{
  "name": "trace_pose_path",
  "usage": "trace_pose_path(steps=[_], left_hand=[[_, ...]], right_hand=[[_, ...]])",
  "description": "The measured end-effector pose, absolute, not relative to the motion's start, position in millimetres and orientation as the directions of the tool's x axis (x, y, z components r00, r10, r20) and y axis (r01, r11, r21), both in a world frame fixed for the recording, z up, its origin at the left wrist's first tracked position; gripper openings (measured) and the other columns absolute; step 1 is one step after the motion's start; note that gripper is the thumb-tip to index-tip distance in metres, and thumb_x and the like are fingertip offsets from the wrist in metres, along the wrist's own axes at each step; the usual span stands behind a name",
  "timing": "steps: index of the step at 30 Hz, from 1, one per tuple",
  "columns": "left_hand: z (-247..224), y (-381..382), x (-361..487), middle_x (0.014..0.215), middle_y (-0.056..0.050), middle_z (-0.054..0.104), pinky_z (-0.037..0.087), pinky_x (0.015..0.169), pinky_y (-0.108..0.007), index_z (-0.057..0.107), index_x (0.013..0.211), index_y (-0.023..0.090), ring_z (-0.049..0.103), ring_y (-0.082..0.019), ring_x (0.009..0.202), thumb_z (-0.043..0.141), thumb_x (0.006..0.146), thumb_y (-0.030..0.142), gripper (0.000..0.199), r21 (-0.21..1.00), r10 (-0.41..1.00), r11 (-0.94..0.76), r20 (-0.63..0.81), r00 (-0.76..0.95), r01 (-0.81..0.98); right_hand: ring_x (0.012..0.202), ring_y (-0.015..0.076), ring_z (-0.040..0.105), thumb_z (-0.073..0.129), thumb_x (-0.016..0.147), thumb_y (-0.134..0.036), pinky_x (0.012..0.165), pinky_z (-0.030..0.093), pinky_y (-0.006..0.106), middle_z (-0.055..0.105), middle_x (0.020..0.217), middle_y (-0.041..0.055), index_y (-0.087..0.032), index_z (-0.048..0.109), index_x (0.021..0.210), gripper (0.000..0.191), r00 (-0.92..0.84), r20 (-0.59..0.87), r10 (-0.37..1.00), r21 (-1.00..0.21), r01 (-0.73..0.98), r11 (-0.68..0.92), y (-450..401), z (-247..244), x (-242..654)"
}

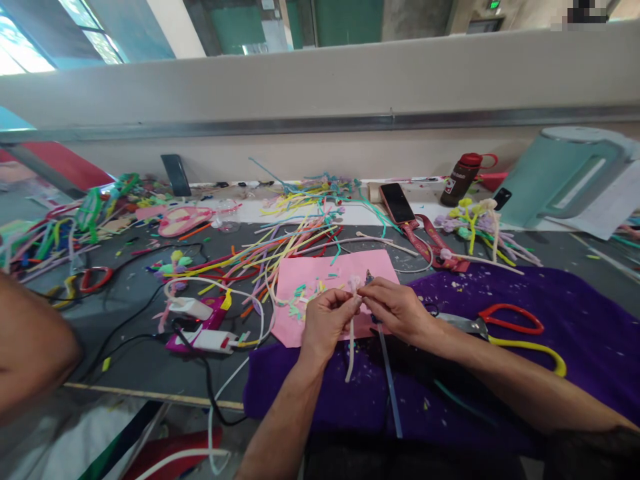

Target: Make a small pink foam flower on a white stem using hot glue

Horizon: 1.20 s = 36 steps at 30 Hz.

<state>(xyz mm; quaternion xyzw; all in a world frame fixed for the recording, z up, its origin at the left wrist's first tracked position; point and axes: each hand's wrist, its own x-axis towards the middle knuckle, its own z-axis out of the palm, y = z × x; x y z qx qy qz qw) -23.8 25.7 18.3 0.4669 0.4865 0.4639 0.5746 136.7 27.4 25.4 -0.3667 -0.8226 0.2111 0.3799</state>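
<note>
Low passage to the right runs over bare purple cloth (pixel 590 320) between the scissors (pixel 480 327) and the kettle (pixel 565 177), which stands tall with a bottle (pixel 456 185) toward the desk's (pixel 150 373) far right corner. Left of the pink sheet (pixel 287 330), colored stems (pixel 280 248), a power strip (pixel 217 315) and black cords (pixel 209 383) obstruct a low sweep. Bare patches show among the cords at the near left edge, where another person's arm (pixel 33 347) juts in.

Teal kettle (pixel 545 177), red-capped bottle (pixel 459 183), tilted phone (pixel 176 175), probably a power strip (pixel 213 319)
</note>
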Motion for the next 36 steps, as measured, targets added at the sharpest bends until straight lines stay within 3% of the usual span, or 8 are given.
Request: trace_pose_path(steps=[11,19,26,36], left_hand=[[16,27,-26,0.054,0.002,0.060,0.029,0.034,-0.017,0.058,0.065,0.015,0.040,-0.004,0.033,0.069,0.062,0.036,0.024,0.983,0.986,0.145,-0.134,0.100,-0.112],[20,26,-24,0.049,0.004,0.055,0.028,0.033,-0.016,0.056,0.062,0.014,0.040,-0.004,0.033,0.070,0.061,0.035,0.025,0.990,0.988,0.128,-0.122,0.093,-0.065],[16,26,-23,0.046,0.005,0.052,0.028,0.034,-0.017,0.055,0.061,0.016,0.038,-0.004,0.033,0.070,0.062,0.036,0.025,0.993,0.990,0.111,-0.106,0.089,-0.048],[12,26,-24,0.043,0.006,0.046,0.027,0.036,-0.018,0.054,0.063,0.016,0.038,-0.006,0.035,0.066,0.066,0.036,0.023,0.995,0.996,0.030,-0.037,0.078,0.091]], right_hand=[[0.071,0.0145,0.056,0.043,0.086,-0.019,0.063,0.043,0.025,0.059,0.079,0.0071,-0.016,0.062,0.103,0.026,-0.482,0.429,0.764,-0.568,0.514,0.643,30,30,145],[0.069,0.0130,0.057,0.047,0.084,-0.018,0.062,0.043,0.023,0.060,0.075,0.0056,-0.014,0.065,0.096,0.022,-0.429,0.440,0.789,-0.664,0.435,0.607,28,36,140],[0.050,0.0081,0.050,0.056,0.078,-0.028,0.047,0.039,0.019,0.059,0.064,0.0000,-0.014,0.065,0.076,0.017,-0.270,0.186,0.945,-0.926,0.273,0.261,29,34,139],[0.047,0.0071,0.047,0.058,0.076,-0.032,0.045,0.036,0.019,0.055,0.060,-0.0011,-0.014,0.063,0.071,0.020,-0.212,0.184,0.960,-0.949,0.217,0.230,29,27,135]])
